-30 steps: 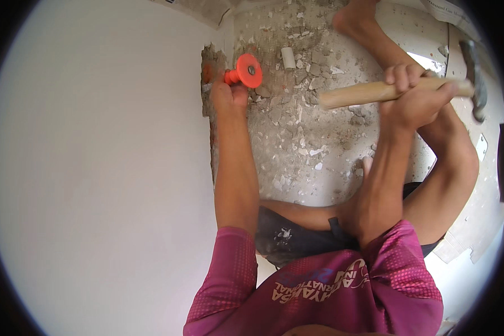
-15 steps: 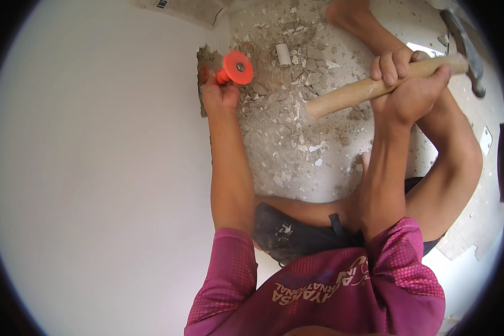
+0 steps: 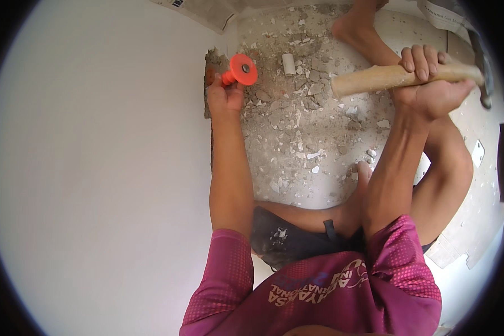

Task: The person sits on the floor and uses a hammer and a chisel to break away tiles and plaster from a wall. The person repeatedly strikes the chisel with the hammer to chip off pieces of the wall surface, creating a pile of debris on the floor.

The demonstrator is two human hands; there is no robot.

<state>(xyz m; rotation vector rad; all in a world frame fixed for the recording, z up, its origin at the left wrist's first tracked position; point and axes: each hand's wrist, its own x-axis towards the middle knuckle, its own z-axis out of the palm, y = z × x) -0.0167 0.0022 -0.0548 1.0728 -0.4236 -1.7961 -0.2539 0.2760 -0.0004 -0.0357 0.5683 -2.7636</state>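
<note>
My left hand [image 3: 226, 96] is wrapped round the grip of a chisel [image 3: 243, 69] with a round orange hand guard and a metal striking end in its middle. The chisel's tip is hidden by the hand, close to a broken-out patch [image 3: 209, 106] in the white wall. Off to the right, my right hand [image 3: 431, 84] grips a hammer [image 3: 369, 80] by its pale wooden handle near the metal head. The handle's butt points left, toward the chisel, with a wide gap between them.
Broken plaster and mortar bits [image 3: 302, 123] litter the floor between my arms. A short white pipe piece [image 3: 288, 64] lies among them. The white wall [image 3: 106, 168] fills the left side. My bent legs [image 3: 451, 162] take up the right. Printed paper [image 3: 207, 12] lies at the far edge.
My right hand has moved right and slightly up with the hammer, farther from the chisel. My left hand keeps its hold on the chisel; the view has shifted slightly.
</note>
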